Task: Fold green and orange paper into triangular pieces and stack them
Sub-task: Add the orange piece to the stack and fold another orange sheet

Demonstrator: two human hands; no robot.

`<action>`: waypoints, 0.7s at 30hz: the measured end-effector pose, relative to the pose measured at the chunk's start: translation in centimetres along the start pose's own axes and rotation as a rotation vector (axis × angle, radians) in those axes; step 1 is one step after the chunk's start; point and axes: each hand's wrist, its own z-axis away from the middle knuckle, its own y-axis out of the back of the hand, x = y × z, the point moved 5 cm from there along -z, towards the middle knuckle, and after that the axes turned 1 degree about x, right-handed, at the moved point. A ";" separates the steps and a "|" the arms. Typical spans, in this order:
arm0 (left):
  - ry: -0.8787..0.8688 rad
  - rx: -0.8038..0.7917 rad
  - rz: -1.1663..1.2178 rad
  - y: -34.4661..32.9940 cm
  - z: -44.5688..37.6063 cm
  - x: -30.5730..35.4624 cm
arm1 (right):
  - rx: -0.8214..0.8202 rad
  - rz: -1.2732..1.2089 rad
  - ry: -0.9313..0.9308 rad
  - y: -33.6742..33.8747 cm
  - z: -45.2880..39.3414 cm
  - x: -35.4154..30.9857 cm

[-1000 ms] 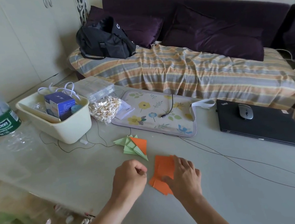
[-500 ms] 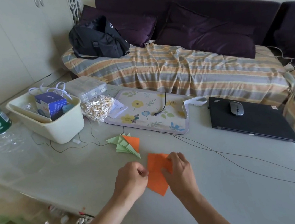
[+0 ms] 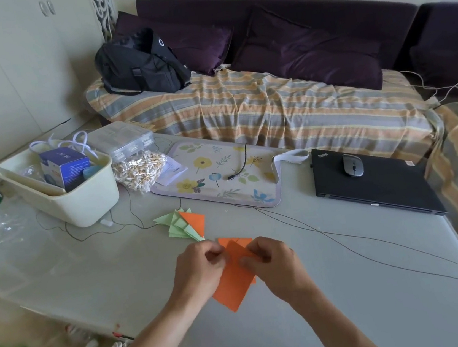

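We've lifted the orange paper [image 3: 234,282] off the desk [image 3: 353,302] since a second ago; left hand [image 3: 197,269], right hand [image 3: 273,263] pinch it, folding starts, pile [image 3: 183,225] waits mid-desk.

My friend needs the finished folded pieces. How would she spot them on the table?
Start at the cream tub on the table's left side. Just right of it, in front of the flowered mat, lies the small pile of triangles: pale green ones fanned out, with one orange triangle on top.
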 end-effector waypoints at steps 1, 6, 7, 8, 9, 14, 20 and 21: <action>0.018 0.015 0.038 -0.1 0.0 0.0 | 0.034 -0.024 -0.017 0.4 0.1 0.2; 0.193 0.039 0.327 -0.9 0.2 -0.5 | 0.201 -0.204 -0.090 2.2 0.7 0.9; 0.213 0.036 0.359 -1.1 0.3 -0.4 | 0.231 -0.200 -0.060 2.5 0.9 0.8; 0.228 0.029 0.381 -1.2 0.4 -0.3 | 0.260 -0.180 -0.016 2.8 1.1 0.4; 0.239 0.020 0.400 -1.4 0.4 -0.3 | 0.283 -0.155 0.031 3.0 1.3 0.1; 0.242 -0.001 0.482 -2.1 0.4 0.1 | 0.255 -0.088 0.176 2.9 1.6 -0.8; 0.180 -0.053 0.489 -2.3 0.3 0.6 | 0.174 0.011 0.370 2.4 2.1 -1.1; 0.169 -0.066 0.483 -2.3 0.3 0.7 | 0.163 0.015 0.383 2.3 2.1 -1.1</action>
